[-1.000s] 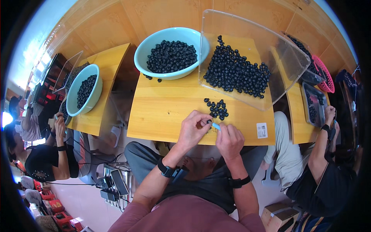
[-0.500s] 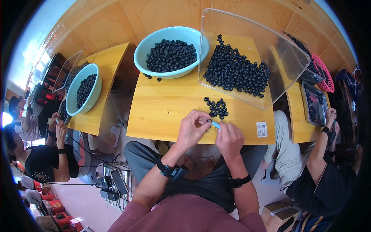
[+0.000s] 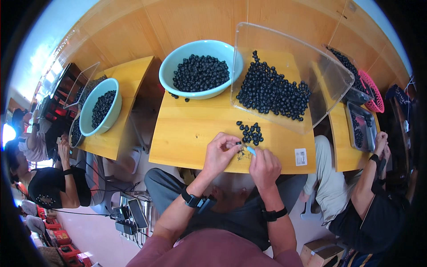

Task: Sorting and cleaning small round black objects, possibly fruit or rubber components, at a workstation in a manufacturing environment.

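Table: yellow wood, one edge toward the person, bearing all items below. Tray: clear, at the far right of the table, with a wide spread of dark round pieces inside. Bowl: pale blue, just left of the tray, holding a large heap of the same pieces. Left hand: above the near edge of the table, forearm rising from below and slanting right, fingers bent inward, dark band at the wrist. Right hand: beside it and slightly nearer the body, fingers curled, pointing up and left, wrist also banded. Small cluster: loose pieces on the table just beyond the hands. Label: white, stuck flat near the right edge of the table, bearing dark print and a square code; print too small to read. Tool: light blue handle, gripped firmly by the right hand, its tip directed at the left fingertips. Piece: dark, pinched between left thumb and fingers, gap closed upon it, at the tip of the tool
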Demonstrator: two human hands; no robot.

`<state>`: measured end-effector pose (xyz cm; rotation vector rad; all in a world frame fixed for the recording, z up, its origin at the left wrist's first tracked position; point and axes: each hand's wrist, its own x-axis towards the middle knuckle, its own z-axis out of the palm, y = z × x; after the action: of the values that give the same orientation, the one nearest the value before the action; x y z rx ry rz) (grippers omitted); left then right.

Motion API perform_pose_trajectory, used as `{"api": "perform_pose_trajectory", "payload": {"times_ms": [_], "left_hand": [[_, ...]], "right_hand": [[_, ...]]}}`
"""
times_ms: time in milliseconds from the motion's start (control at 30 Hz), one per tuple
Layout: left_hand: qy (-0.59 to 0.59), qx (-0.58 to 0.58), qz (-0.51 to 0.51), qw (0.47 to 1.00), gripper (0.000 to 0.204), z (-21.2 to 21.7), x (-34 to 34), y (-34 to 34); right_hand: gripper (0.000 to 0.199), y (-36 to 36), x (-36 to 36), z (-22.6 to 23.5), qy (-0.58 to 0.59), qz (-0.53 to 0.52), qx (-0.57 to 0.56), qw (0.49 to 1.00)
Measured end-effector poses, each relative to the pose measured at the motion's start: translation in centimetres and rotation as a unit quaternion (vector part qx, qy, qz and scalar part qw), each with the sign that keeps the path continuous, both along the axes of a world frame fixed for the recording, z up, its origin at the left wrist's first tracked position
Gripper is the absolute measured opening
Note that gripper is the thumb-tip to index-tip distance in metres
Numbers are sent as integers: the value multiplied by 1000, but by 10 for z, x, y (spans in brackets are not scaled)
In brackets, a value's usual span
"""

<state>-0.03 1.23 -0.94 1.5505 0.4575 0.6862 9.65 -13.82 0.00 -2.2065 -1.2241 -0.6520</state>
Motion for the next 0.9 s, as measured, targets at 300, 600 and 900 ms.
{"api": "perform_pose_trajectory", "payload": {"times_ms": [300,600,900], "left_hand": [[10,300,102,949,18,95,13,88],[105,358,-38,927,25,67,31,97],[167,365,-57,914,21,32,43,61]], "right_hand": [[12,-5,-4,-1,-7,8,29,1000],[11,-2,-2,-7,2,-2,22,1000],[12,-4,-1,-9,3,1,24,1000]]}}
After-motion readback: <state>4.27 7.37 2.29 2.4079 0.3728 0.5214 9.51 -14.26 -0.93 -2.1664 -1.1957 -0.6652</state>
